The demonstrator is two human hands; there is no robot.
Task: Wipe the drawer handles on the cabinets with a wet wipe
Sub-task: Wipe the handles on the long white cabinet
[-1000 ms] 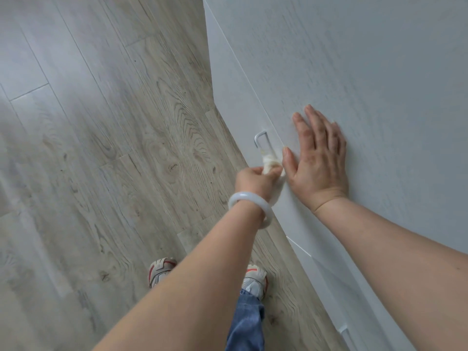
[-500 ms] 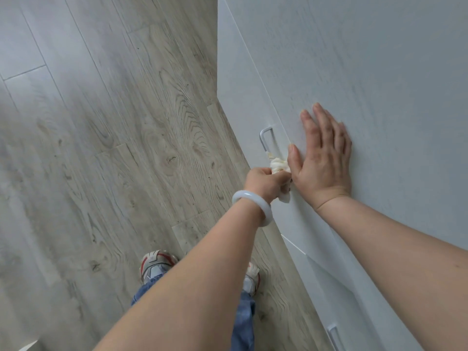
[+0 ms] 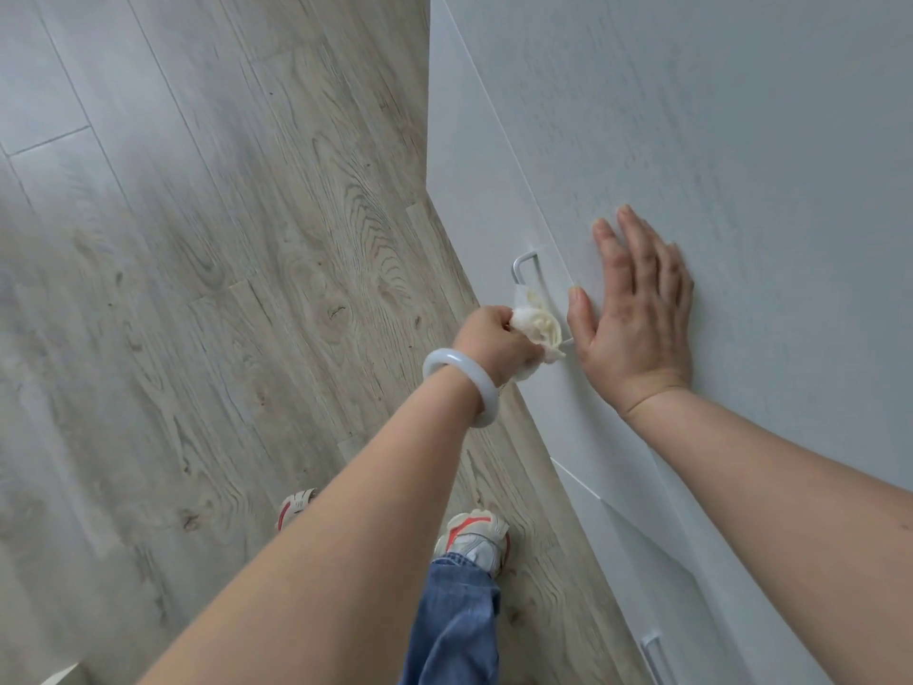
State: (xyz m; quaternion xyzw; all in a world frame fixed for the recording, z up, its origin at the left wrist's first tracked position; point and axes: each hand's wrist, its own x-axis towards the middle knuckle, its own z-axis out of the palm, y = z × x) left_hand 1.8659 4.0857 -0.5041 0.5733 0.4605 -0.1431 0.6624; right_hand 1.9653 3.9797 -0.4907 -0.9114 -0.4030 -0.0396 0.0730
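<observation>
We see the left hand (image 3: 494,341) clenching a crumpled, soft wipe (image 3: 536,323) over the thin metal handle (image 3: 522,267), hiding its lower part; the right hand (image 3: 637,313) lies flat, fingers straight, on the matte cabinet (image 3: 741,140).

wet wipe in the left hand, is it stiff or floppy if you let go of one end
Probably floppy: the wet wipe sits bunched in the left hand with a loose corner drooping. Likely light. Being damp, it may cling to the handle.

Soft, even daylight (faint shadows), sharp focus, wide-angle edge bending.
</observation>
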